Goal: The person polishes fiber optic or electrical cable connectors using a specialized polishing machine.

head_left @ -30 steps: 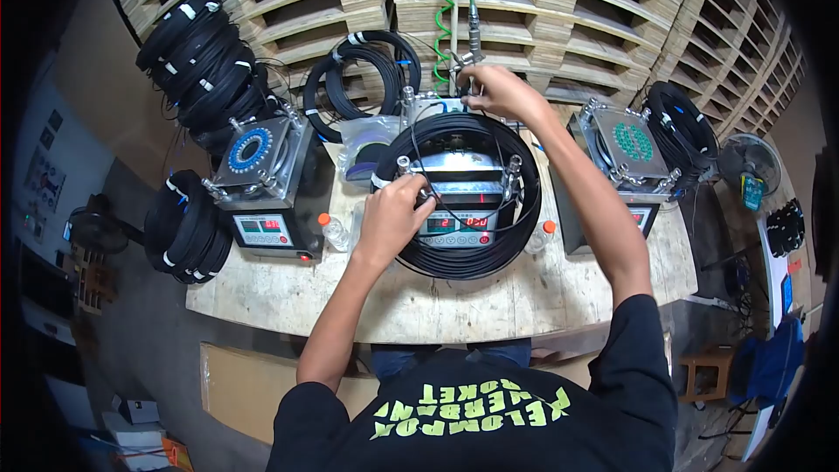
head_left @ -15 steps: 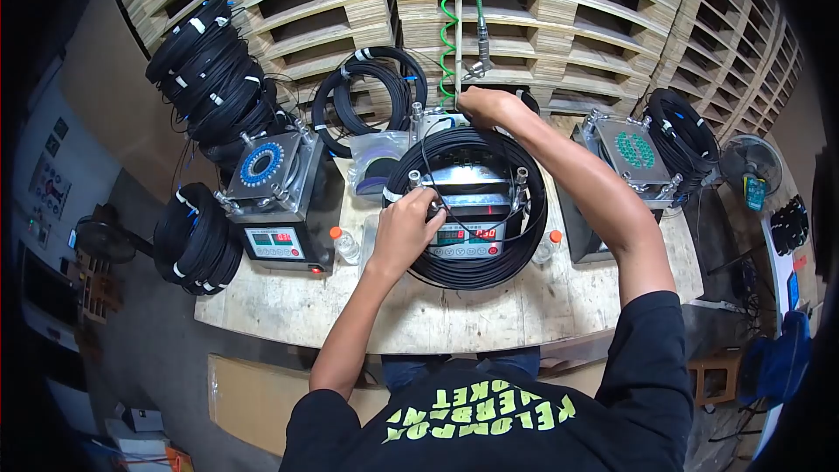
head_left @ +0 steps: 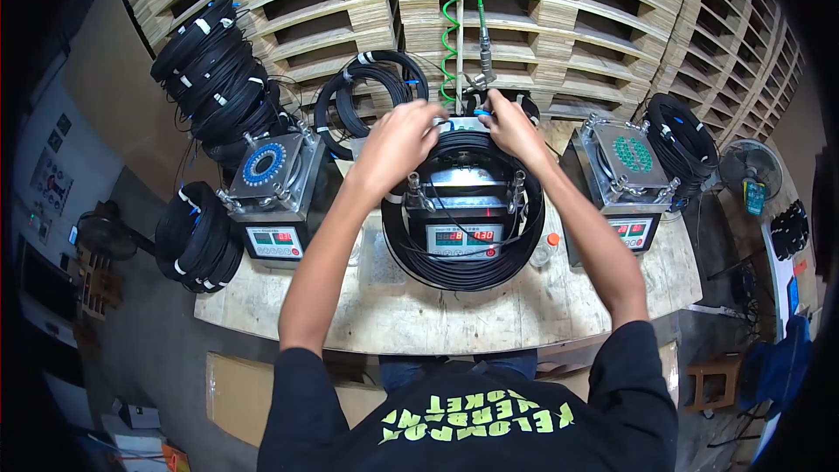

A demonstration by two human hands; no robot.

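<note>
Both my hands reach over the far side of the middle machine [head_left: 463, 236], a metal unit with red digits on its front panel. A thick black cable coil [head_left: 463, 267] lies looped around it. My left hand [head_left: 398, 140] and my right hand [head_left: 507, 122] meet at the coil's far rim, fingers pinched on a small blue-tipped cable end there. What exactly each finger grips is too small to tell. A green coiled air hose [head_left: 447, 26] with a metal nozzle hangs just above my hands.
A like machine with a blue ringed top plate [head_left: 266, 188] stands left, another with a green plate [head_left: 629, 170] right. Black cable coils [head_left: 210, 70] hang at the left, behind and at the right. Wooden pallets [head_left: 568, 26] form the back wall. The wooden table edge [head_left: 437, 332] is near me.
My left hand has left the machine's near left post and moved up to the far rim of the coil, beside my right hand, which shifted slightly right.
</note>
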